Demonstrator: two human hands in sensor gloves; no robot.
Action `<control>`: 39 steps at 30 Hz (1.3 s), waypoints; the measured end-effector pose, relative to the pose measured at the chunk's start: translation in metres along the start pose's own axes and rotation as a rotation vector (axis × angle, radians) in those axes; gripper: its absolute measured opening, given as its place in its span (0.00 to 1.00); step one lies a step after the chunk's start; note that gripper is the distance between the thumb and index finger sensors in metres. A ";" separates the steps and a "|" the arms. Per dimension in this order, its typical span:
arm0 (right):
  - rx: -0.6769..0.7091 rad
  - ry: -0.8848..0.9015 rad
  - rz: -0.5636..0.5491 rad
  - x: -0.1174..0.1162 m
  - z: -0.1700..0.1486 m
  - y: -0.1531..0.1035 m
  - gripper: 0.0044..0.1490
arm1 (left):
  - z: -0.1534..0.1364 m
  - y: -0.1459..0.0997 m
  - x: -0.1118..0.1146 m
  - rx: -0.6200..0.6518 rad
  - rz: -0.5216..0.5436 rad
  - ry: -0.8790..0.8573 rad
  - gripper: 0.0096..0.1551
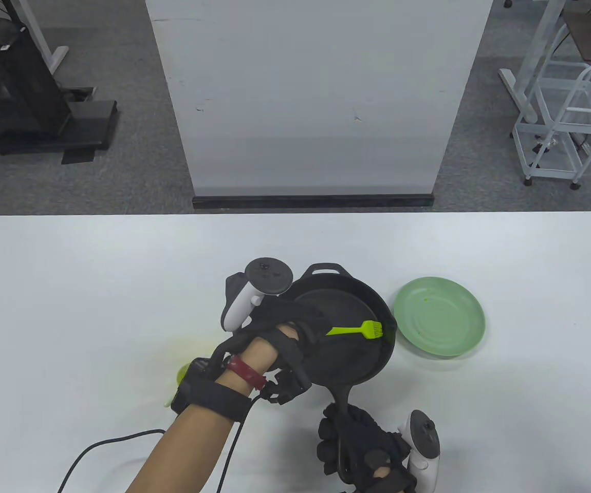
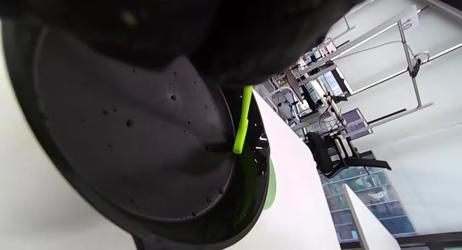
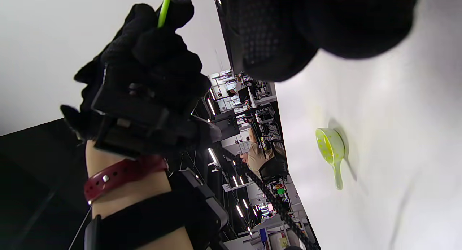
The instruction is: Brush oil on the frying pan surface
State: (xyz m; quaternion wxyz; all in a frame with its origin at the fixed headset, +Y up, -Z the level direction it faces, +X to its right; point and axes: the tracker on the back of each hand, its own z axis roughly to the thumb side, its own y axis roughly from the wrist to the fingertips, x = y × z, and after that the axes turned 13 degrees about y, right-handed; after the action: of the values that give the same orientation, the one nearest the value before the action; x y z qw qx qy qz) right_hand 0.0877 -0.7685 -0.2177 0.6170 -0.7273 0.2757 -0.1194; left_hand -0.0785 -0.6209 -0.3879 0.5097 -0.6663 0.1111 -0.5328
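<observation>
Your left hand [image 1: 275, 334] grips the lime-green silicone brush [image 1: 355, 330]; right hand [image 1: 362, 452] grips the black cast-iron frying pan [image 1: 347, 334] handle. Left wrist view alone shows speckled droplets on the pan floor.

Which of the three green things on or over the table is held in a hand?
The lime green brush: the left hand grips its handle over the frying pan. The green plate and small green cup lie untouched.

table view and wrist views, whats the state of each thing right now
frying pan: tilted, handle gripped by right hand
brush: held by left hand, bristles in the pan near its right wall
green plate: flat on table, beside the pan
small green cup: lying on its side on table
</observation>
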 end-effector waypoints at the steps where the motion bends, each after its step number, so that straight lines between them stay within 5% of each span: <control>1: -0.003 0.010 0.002 0.001 0.000 0.000 0.36 | 0.001 0.003 0.002 -0.004 -0.015 -0.001 0.27; 9: 0.000 0.001 0.004 0.003 0.002 -0.001 0.36 | -0.001 0.006 -0.004 -0.040 -0.007 0.124 0.26; 25: 0.007 -0.012 -0.024 0.003 0.002 -0.002 0.36 | -0.062 -0.039 -0.050 -0.155 0.057 0.174 0.25; 39: -0.014 -0.008 -0.022 0.002 0.001 -0.001 0.36 | -0.027 -0.080 -0.064 -0.178 0.219 0.473 0.26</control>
State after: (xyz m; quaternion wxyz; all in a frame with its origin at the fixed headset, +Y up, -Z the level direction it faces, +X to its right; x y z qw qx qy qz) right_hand 0.0902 -0.7689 -0.2172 0.6117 -0.7351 0.2662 -0.1212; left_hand -0.1585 -0.5554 -0.3649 0.4638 -0.5495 0.3448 -0.6033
